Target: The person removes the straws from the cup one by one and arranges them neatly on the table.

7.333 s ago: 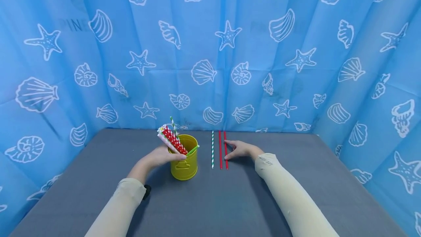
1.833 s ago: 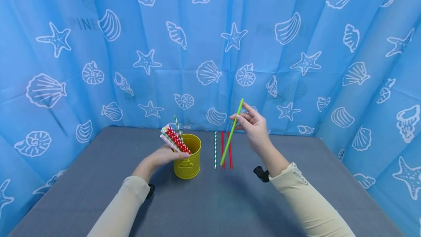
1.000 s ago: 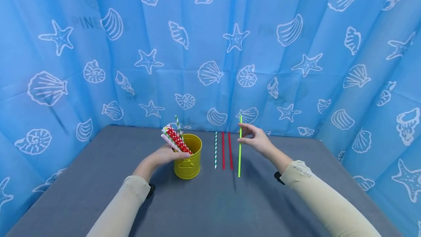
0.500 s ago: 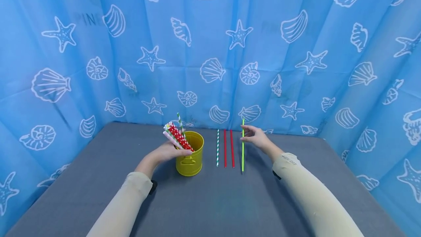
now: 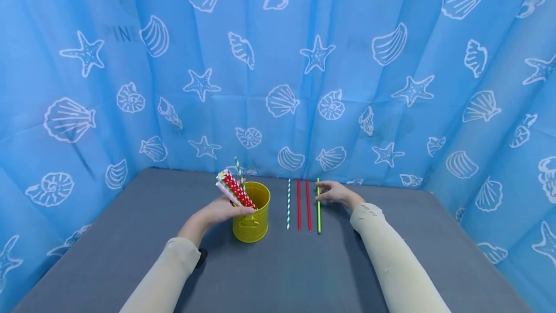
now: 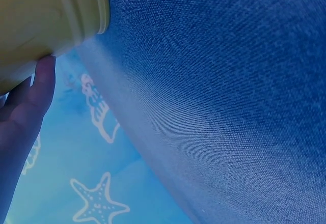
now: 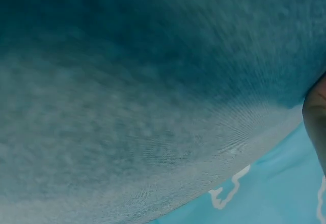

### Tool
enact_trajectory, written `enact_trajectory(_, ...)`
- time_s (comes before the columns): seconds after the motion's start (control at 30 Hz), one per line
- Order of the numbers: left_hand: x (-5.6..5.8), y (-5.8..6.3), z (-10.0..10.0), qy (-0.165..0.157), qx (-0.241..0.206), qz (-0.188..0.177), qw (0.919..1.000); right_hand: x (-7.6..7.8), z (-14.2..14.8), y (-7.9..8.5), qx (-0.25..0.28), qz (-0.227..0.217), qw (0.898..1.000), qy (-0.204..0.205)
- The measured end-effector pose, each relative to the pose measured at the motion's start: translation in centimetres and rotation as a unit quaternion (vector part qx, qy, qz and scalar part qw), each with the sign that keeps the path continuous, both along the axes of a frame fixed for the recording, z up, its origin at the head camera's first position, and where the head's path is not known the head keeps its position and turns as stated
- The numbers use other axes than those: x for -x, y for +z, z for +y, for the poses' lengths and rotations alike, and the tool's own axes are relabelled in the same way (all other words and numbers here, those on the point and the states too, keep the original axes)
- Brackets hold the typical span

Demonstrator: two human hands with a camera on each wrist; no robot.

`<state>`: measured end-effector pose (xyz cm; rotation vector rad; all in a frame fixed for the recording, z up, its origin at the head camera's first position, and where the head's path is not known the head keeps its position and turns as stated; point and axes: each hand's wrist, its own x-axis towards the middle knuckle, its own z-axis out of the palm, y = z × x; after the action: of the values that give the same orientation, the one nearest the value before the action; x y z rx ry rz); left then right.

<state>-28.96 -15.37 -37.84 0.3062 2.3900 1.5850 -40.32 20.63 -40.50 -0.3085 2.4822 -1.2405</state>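
A yellow bucket [image 5: 250, 232] stands on the table left of centre, holding red polka-dot, pink and green-striped straws [image 5: 236, 190] that lean to the left. My left hand [image 5: 219, 211] grips its left side, thumb at the front of the rim; fingers [image 6: 43, 84] touch the wall in the left wrist view. To the right, my right hand [image 5: 338, 193] holds a light green straw [image 5: 319, 217] down at the table with thumb and fingers. Left of it lie two red straws [image 5: 309, 209] and a green-and-white striped straw [image 5: 288, 206], roughly parallel. The right wrist view shows only part of the hand.
The grey cloth-covered table [image 5: 278, 274] reaches back to a blue curtain [image 5: 278, 71] with white shells and starfish. The curtain also closes in both sides. The row of straws lies close to the table's back edge.
My right hand has carried the light green straw over to the right of the red ones and lowered it, lined up with them, to the table. My left hand has stayed on the bucket.
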Motion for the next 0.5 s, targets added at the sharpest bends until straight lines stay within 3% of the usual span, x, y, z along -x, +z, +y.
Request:
enact_trajectory(0.27, -0.1, -0.46, 0.14, 0.004, -0.006, -0.016, 0.9998, 0.49, 0.13, -0.98, -0.019, -0.016, 1.0, 0.008)
enact_trajectory(0.5, 0.0, -0.13, 0.01, 0.014, 0.006, -0.023, 0.9996, 0.98, -0.46, -0.55, -0.038, 0.0, 0.999, 0.034)
